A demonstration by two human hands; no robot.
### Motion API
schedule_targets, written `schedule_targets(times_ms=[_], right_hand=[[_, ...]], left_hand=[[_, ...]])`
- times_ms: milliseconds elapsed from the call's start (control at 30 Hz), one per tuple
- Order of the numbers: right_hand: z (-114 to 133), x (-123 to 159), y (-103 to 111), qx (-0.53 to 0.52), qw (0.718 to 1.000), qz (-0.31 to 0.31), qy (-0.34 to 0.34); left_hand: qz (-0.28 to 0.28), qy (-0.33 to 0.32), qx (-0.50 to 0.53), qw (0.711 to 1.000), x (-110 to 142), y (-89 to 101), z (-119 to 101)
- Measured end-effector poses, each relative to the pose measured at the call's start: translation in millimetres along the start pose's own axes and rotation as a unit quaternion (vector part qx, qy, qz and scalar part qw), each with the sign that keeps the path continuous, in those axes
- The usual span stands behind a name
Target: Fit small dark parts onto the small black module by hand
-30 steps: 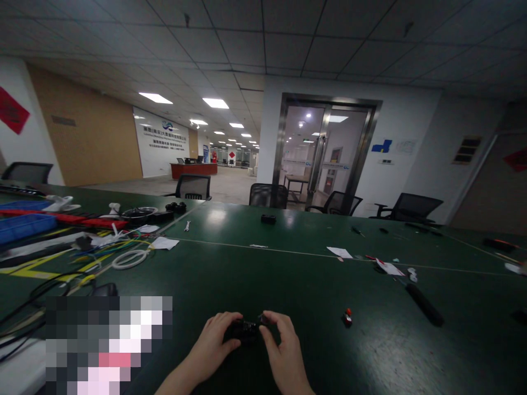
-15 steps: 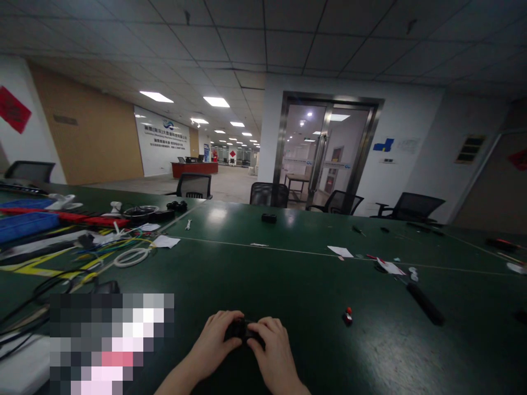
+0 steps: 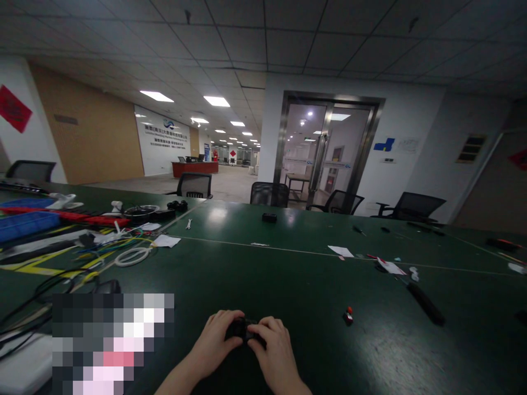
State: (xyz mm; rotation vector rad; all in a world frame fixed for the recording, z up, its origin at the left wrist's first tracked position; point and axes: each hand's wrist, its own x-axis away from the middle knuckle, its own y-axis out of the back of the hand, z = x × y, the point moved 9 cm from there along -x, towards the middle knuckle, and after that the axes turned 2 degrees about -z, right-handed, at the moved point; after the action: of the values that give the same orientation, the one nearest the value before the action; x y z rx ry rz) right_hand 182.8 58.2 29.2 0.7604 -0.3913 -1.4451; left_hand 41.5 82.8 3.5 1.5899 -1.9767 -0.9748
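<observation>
Close to the near edge of the green table (image 3: 214, 280), my left hand (image 3: 220, 334) and my right hand (image 3: 272, 343) meet around a small black object (image 3: 242, 328). My left fingers and thumb grip its left end; my right thumb and fingers pinch its right end. Much of it is hidden by my fingers, and its kind cannot be made out. To the right lies a small red and dark item (image 3: 348, 315), apart from my hands.
At left lie tangled cables (image 3: 86, 274), a white coiled cord (image 3: 132, 257), a blue tray (image 3: 28, 225) and a blurred-out patch (image 3: 111, 340). A small black box (image 3: 269, 218) stands farther back. At right are papers (image 3: 390, 266) and a black-handled tool (image 3: 426, 304).
</observation>
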Motion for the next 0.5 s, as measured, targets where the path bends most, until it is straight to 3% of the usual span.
schedule_targets(times_ms=[267,500], right_hand=[[-15,-1,3,-0.055,0.997,-0.027,-0.048],[-25,-2,1,-0.077,0.995,-0.056,-0.031]], left_hand=[[0.007,0.012,0.010,1.000,2,2.9,-4],[-0.012,0.002,0.008,1.000,0,2.0,-1]])
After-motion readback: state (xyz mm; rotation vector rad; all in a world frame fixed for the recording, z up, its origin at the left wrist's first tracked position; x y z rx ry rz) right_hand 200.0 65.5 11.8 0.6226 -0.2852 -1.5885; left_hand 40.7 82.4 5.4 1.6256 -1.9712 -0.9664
